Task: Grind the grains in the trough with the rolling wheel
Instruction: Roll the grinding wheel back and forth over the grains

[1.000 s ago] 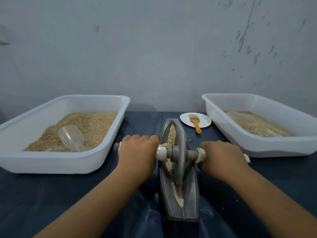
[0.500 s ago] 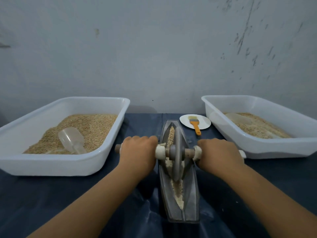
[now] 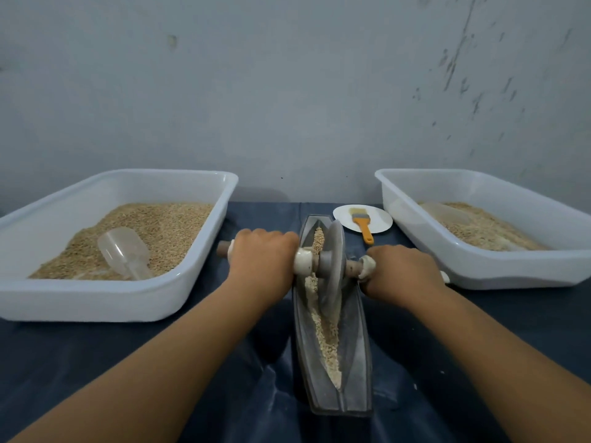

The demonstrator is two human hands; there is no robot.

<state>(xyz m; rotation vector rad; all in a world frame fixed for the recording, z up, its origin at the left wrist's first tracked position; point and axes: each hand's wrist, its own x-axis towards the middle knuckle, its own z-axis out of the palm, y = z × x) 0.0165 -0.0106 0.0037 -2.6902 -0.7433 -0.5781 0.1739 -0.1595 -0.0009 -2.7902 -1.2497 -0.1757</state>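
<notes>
Rolling wheel [image 3: 332, 260] has advanced to the far half of the trough [image 3: 359, 330]; my left hand [image 3: 262, 260] and right hand [image 3: 401, 271] curl around its axle; crushed grains [image 3: 326, 340] trail behind

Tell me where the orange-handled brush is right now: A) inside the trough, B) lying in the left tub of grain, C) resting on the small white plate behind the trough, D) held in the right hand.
C: the orange-handled brush lies on the small white plate beyond the trough, while the left hand and the right hand both grip the wheel's axle.
</notes>
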